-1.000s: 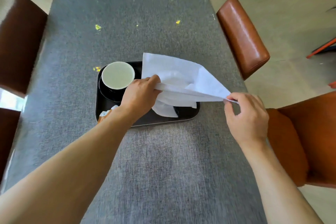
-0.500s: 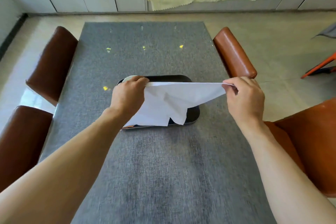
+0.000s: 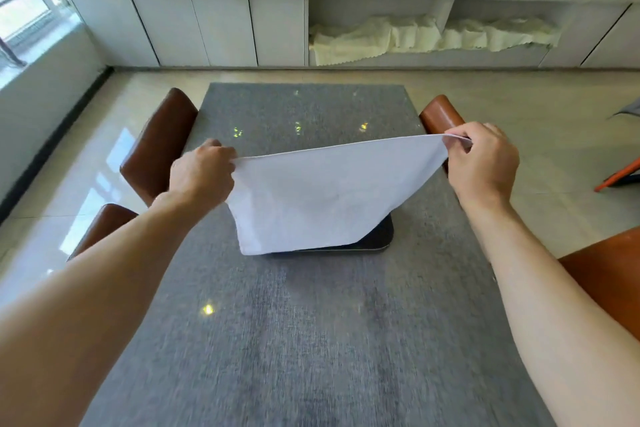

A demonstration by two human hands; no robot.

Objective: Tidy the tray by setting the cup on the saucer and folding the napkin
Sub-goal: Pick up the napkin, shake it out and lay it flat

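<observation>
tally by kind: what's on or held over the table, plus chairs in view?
napkin: 1, held open by left hand and right hand
tray: 1, mostly hidden
chairs: 4
Total: 6
Cup, saucer: not visible.

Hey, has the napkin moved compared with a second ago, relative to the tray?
Yes. The napkin has been lifted off the tray and spread out; left hand and right hand now hold its top corners above it.
</observation>
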